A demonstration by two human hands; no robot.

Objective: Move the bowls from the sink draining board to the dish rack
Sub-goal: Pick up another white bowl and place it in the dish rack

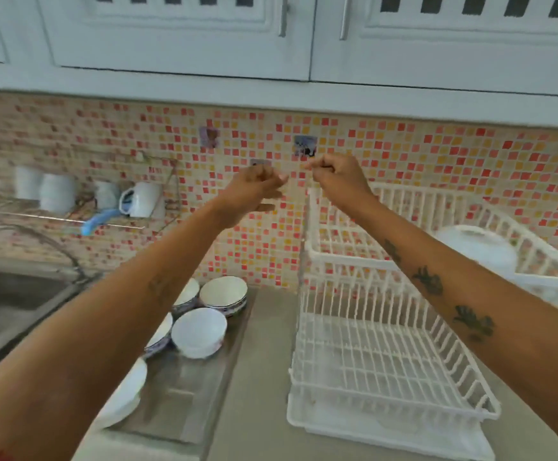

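Several white bowls stand on the steel draining board (184, 394): one plain white bowl (199, 331), one with a blue pattern (223, 295) behind it, others partly hidden under my left forearm. A white two-tier dish rack (380, 377) stands to the right on the counter; its lower tier holds nothing. My left hand (254, 189) and my right hand (336, 173) are raised side by side in front of the tiled wall, well above the bowls and the rack. Each is loosely closed with nothing in it.
A white lidded container (477, 244) lies in the rack's upper tier. A wire wall shelf (81, 207) at the left holds white cups and a blue brush. The sink basin (11, 294) and tap are at the far left. Wall cupboards hang overhead.
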